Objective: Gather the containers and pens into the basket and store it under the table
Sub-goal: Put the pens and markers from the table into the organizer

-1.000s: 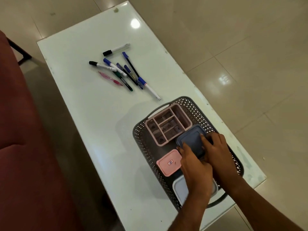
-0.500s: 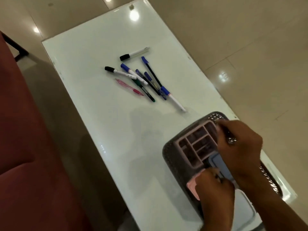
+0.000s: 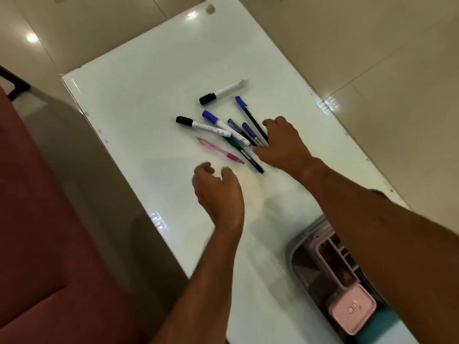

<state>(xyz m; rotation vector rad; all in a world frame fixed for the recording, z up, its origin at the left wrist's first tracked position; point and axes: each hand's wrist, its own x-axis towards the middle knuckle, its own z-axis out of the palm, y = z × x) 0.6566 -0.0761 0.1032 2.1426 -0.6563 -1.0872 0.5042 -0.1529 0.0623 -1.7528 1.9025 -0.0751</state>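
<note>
Pink plastic showed nearest: a lidded pink box (image 3: 352, 312) and a divided pink organizer (image 3: 334, 261) sat inside the grey basket (image 3: 301, 240) at the table's near right corner, partly behind the right forearm. Beyond them lay bare white table (image 3: 139, 115). The left hand (image 3: 217, 192) hovered there, loosely curled, holding nothing. Farther out, the right hand (image 3: 283, 142) lay spread, empty, at the right edge of the pens (image 3: 223, 127); actual contact could not be told. The pens were clustered mid-table, touching or crossing, one black-capped marker (image 3: 222, 91) apart beyond them. Most long axes ran diagonally, caps toward far left. Judged light, stiff and smooth, likely to roll on glossy surface; best raked together and gripped around mid-barrels.
</note>
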